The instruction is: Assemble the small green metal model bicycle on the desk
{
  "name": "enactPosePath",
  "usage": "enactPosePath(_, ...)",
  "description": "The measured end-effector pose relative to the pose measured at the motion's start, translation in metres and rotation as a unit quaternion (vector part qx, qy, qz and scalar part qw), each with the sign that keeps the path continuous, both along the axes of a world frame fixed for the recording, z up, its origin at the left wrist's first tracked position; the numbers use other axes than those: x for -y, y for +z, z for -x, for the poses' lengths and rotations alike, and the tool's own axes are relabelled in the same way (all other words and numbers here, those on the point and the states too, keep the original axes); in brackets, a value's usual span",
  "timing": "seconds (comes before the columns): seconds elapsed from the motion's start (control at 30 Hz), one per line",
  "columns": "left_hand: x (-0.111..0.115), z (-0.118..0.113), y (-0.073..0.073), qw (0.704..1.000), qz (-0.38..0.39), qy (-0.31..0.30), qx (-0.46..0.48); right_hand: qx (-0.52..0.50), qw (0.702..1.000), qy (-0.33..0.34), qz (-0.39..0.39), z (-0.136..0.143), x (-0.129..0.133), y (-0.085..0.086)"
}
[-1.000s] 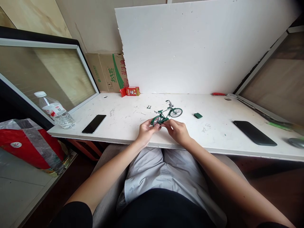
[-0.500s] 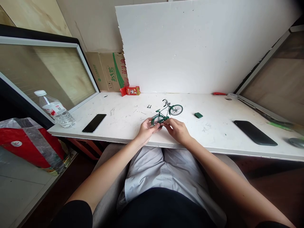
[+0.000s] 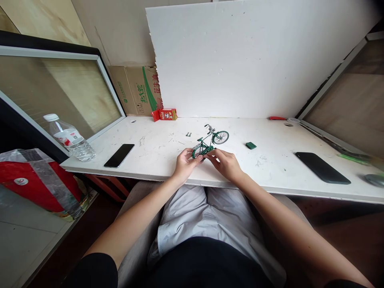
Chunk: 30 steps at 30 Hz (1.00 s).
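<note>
A green model bicycle (image 3: 207,149) stands tilted over the front of the table, its front wheel (image 3: 221,137) pointing away to the right. My left hand (image 3: 185,165) is closed around its rear wheel (image 3: 198,151), thumb in front and fingers behind. With fingertips pinched together, my right hand (image 3: 227,165) is at the low middle of the bicycle, by the chain guard. Whether those fingertips grip the bicycle itself or a small part there is hidden. A small dark green block-like piece (image 3: 251,145) lies to the right, and tiny green parts (image 3: 188,135) lie behind the bicycle.
On the white table (image 3: 156,146) are a phone (image 3: 119,155) at left, a black phone-like slab (image 3: 322,168) at right and a water bottle (image 3: 72,140) near the left edge. A small red box (image 3: 168,114) sits at the back, before a white board (image 3: 234,64).
The bicycle's front end has shifted slightly left and toward me. My right hand has moved very slightly with it; my left hand keeps its hold on the rear wheel.
</note>
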<state>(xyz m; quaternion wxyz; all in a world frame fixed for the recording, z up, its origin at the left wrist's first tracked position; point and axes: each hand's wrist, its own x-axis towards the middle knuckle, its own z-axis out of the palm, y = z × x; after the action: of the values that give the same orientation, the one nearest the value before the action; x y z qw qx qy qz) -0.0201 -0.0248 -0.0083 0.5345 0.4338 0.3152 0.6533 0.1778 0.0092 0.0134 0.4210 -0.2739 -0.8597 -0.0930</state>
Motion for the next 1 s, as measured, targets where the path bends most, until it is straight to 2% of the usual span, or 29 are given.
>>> enactPosePath(0.57,-0.001,-0.004,-0.01,0.994,-0.071,0.062,-0.047,0.048,0.994,-0.007,-0.093,0.0,0.004,0.0)
enactPosePath(0.83,0.01,-0.009,0.003,0.992,-0.053,0.085,-0.075,0.046,0.998,-0.045,-0.026,0.004,0.006,0.0)
enactPosePath(1.0,0.013,-0.011,0.004,0.991,-0.06,0.09,-0.08,0.036,0.996,-0.082,-0.016,0.008,0.005,-0.005)
